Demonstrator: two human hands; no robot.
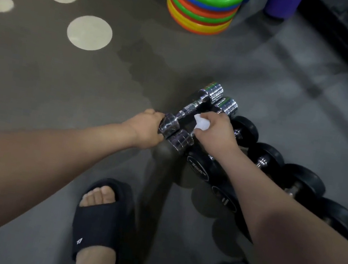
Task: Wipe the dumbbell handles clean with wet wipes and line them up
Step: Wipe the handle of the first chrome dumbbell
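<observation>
1. Chrome dumbbell (189,108) lay on the floor (60,89) at the left end of the row, w/ a 2nd chrome dumbbell (226,106) just beside it & black dumbbells (265,156) to the right.
2. Its long axis ran diagonally: near head at the person's left, far head pointed away & right.
3. Left hand (146,128) was curled round the near head.
4. Right hand (217,131) was clamped on a bunched wet wipe (202,122), just right of the handle; contact couldn't be told. Wiping along that axis was judged next.

Dim, soft indoor light; slight overall blur, wide-angle bending at edges, chrome glints.
</observation>
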